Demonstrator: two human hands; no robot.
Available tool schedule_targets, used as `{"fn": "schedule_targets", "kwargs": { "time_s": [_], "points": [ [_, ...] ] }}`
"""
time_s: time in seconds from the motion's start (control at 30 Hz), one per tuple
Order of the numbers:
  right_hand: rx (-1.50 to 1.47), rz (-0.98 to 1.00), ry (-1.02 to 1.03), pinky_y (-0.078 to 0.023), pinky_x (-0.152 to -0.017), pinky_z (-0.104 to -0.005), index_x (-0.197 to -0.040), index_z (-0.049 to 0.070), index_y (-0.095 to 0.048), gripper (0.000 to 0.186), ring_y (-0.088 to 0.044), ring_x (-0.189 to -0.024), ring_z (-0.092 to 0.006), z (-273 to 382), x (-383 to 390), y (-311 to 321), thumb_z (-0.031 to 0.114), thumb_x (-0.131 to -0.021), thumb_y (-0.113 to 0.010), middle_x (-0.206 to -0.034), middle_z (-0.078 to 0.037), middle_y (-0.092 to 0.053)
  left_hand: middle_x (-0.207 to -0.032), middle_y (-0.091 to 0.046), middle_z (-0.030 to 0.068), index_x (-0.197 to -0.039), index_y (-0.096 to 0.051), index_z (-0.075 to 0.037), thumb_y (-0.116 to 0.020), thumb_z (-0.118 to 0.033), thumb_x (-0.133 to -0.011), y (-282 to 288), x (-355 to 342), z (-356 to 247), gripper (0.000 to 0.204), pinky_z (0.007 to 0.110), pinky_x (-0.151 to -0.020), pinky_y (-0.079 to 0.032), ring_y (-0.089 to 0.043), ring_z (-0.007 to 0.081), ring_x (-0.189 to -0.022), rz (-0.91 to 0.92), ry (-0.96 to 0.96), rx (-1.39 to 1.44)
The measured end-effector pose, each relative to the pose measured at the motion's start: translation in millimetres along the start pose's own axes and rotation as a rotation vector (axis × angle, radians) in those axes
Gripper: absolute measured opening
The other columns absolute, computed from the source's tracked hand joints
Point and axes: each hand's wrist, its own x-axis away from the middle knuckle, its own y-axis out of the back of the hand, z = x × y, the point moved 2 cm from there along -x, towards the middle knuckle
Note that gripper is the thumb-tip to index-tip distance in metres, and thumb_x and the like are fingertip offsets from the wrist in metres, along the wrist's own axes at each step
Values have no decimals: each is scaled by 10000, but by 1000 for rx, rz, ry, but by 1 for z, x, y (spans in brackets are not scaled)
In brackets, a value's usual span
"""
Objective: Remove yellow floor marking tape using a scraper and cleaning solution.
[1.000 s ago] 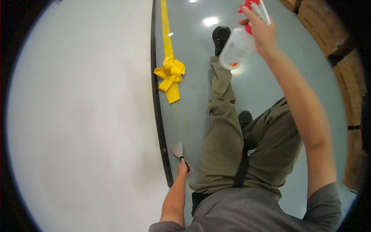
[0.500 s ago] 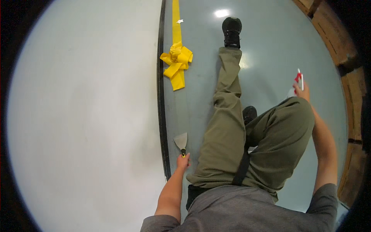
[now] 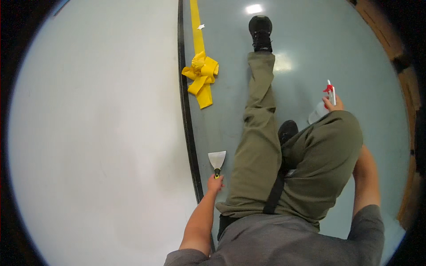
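Note:
My left hand (image 3: 215, 182) is closed round the black and yellow handle of a putty knife (image 3: 217, 160), whose wide metal blade points away from me over the grey floor. Beyond the blade, a length of yellow floor tape (image 3: 196, 35) runs along the wall base, its near end peeled and bunched into a loose tangle (image 3: 202, 74). On the right, past my bent knee, my right hand (image 3: 336, 103) grips a spray bottle (image 3: 318, 111) with a red and white trigger head and a translucent body. My knee hides part of that hand.
A white wall (image 3: 102, 133) with a black base strip (image 3: 184, 97) borders the floor (image 3: 306, 57) on the left. Brown cardboard boxes (image 3: 381, 31) line the far right. My outstretched leg (image 3: 257, 119) lies between the tape and the bottle. A small white scrap (image 3: 201, 27) sits on the tape.
The putty knife has shifted slightly right and its blade has turned. My right hand has moved left, bringing more of the spray bottle into sight. The view has shifted a little.

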Motion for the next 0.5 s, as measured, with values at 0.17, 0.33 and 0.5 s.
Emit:
{"fn": "schedule_targets", "kwargs": {
  "time_s": [0.17,0.33,0.5],
  "points": [
    [-6,-120,214,-469,-768,-303,-1205,81,-510,480,-594,-867,-157,-10,-30,3,92,-754,-671,-898,-65,-626,-699,-562,60,-889,-514,-30,-635,-234,-800,3,6,-47,253,284,-397,-413,-586,158,-508,72,-42,166],
    [-91,-88,151,-455,-840,-342,-1278,104,-451,563,-594,-960,-202,-20,-30,-23,48,-750,-638,-1061,-105,-619,-724,-552,62,-879,-500,-49,-610,-227,-839,-2,14,-40,213,280,-444,-431,-562,151,-545,-8,-26,342],
    [-130,-245,103,-459,-824,-334,-1308,94,-413,614,-603,-948,-204,-45,-48,-27,71,-742,-651,-1071,-91,-617,-725,-570,73,-849,-497,-59,-571,-321,-870,-4,-5,-17,273,305,-509,-448,-568,182,-605,108,-70,500]
  ]
}}
